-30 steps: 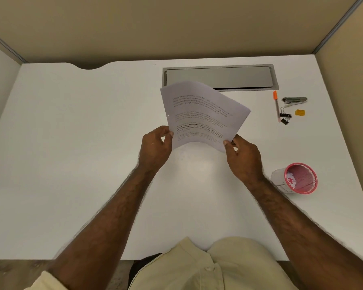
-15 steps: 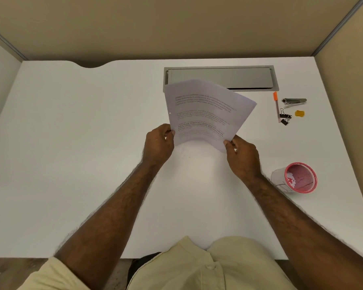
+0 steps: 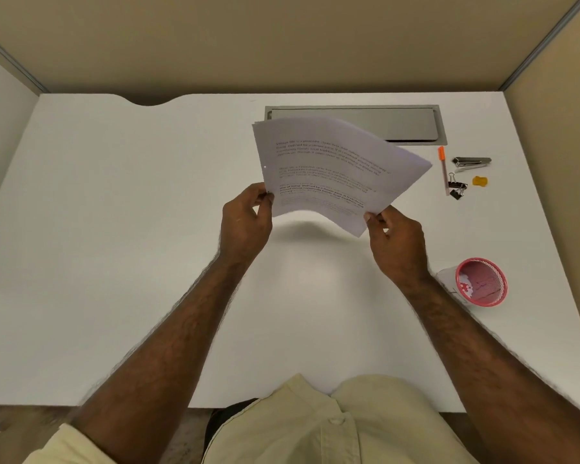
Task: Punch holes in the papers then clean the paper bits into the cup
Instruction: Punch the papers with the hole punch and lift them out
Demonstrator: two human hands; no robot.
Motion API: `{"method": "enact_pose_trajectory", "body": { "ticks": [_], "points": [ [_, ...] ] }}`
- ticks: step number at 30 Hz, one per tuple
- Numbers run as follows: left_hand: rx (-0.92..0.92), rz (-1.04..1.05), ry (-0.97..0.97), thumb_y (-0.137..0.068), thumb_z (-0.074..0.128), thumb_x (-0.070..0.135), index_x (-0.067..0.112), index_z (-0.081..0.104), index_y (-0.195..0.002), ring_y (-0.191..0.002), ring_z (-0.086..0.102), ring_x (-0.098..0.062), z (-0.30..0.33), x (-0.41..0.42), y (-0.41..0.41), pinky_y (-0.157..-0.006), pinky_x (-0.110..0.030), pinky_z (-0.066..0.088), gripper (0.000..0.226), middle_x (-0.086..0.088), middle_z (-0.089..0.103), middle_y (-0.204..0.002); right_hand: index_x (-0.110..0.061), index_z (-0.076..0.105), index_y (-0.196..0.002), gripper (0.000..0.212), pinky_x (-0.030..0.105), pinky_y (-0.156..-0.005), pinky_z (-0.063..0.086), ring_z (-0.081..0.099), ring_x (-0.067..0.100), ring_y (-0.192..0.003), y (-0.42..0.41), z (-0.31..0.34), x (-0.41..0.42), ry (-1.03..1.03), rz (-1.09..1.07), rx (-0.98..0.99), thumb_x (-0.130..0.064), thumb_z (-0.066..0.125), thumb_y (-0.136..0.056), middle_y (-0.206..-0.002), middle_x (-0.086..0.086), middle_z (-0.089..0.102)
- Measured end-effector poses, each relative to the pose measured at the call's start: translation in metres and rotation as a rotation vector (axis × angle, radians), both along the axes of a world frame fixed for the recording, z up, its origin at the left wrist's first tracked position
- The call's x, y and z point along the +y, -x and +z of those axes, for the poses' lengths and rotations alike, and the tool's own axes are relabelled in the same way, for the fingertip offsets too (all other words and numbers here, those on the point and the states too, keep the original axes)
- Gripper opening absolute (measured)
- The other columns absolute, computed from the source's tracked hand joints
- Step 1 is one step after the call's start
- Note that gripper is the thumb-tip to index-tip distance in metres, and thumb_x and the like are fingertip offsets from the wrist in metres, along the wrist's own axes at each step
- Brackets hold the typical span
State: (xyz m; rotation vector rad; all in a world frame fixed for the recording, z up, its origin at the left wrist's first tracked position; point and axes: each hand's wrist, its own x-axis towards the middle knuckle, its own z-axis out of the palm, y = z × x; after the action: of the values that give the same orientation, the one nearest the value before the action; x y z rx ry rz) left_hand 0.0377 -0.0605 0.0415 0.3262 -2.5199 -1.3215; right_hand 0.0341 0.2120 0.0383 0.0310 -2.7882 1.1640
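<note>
A pale shirt [image 3: 332, 426] fills the near edge of the view, and two bare forearms reach out from it over the white desk [image 3: 114, 229]. The left hand [image 3: 245, 222] grips the lower left corner of the papers [image 3: 332, 169], thumb on the printed face and fingers curled behind. The right hand [image 3: 395, 242] pinches the lower right corner in the same way, thumb on top. The papers are a thin stack of printed sheets held clear of the desk, tilted toward the camera and bowed upward in the middle, with a soft shadow on the desk below them. A small punched hole shows near their left edge, about halfway up. How many sheets are in the stack is not clear.

To the right of the right forearm, a cup [image 3: 479, 283] with a pink rim lies on the desk, its mouth turned toward the camera, with white bits inside it.

Farther back on the right lie an orange-capped pen [image 3: 443, 170], black clips [image 3: 456, 189] just beside it, a small yellow thing [image 3: 479, 181] and a metal stapler [image 3: 472, 162]. Behind the papers, a grey tray [image 3: 399, 123] is set into the desk, its left part hidden by the sheets. Beige panels [image 3: 282, 41] wall in the desk at the back and sides.
</note>
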Motion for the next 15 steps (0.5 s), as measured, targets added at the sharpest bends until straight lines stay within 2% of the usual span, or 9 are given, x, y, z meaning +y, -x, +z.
{"method": "enact_pose_trajectory", "body": {
  "ticks": [4, 7, 9, 15],
  "points": [
    [0.029, -0.005, -0.087, -0.103, 0.062, 0.019, 0.018, 0.074, -0.121, -0.091, 0.070, 0.008, -0.002, -0.004, -0.004, -0.084, -0.008, 0.052, 0.021, 0.020, 0.075, -0.107, -0.015, 0.069, -0.109, 0.020, 0.024, -0.076, 0.048, 0.074, 0.026, -0.088, 0.003, 0.004, -0.003, 0.022, -0.009, -0.032, -0.031, 0.060, -0.104, -0.108, 0.005, 0.080],
    [0.011, 0.027, -0.154, -0.102, 0.064, 0.019, 0.017, 0.074, -0.121, -0.090, 0.072, 0.006, -0.004, -0.009, -0.008, -0.080, -0.005, 0.051, 0.022, 0.020, 0.076, -0.102, -0.014, 0.067, -0.106, 0.018, 0.045, -0.078, 0.062, 0.074, 0.029, -0.085, 0.007, 0.008, -0.007, 0.099, 0.022, -0.141, -0.030, 0.061, -0.101, -0.103, 0.006, 0.079],
    [0.000, 0.042, -0.162, -0.101, 0.065, 0.018, 0.018, 0.074, -0.121, -0.087, 0.071, 0.007, -0.005, -0.015, -0.011, -0.077, -0.004, 0.050, 0.023, 0.022, 0.075, -0.097, -0.010, 0.066, -0.108, 0.017, 0.054, -0.079, 0.063, 0.074, 0.030, -0.089, 0.009, 0.010, -0.011, 0.118, 0.059, -0.214, -0.026, 0.064, -0.102, -0.105, 0.006, 0.077],
    [-0.021, 0.101, -0.134, -0.098, 0.063, 0.021, 0.025, 0.070, -0.130, -0.078, 0.067, 0.007, -0.013, -0.049, -0.025, -0.078, -0.003, 0.047, 0.033, 0.017, 0.071, -0.081, -0.016, 0.067, -0.117, 0.016, 0.055, -0.083, 0.062, 0.074, 0.025, -0.093, 0.015, 0.015, -0.033, 0.135, 0.180, -0.326, -0.020, 0.063, -0.102, -0.110, -0.001, 0.076]
  ]
}}
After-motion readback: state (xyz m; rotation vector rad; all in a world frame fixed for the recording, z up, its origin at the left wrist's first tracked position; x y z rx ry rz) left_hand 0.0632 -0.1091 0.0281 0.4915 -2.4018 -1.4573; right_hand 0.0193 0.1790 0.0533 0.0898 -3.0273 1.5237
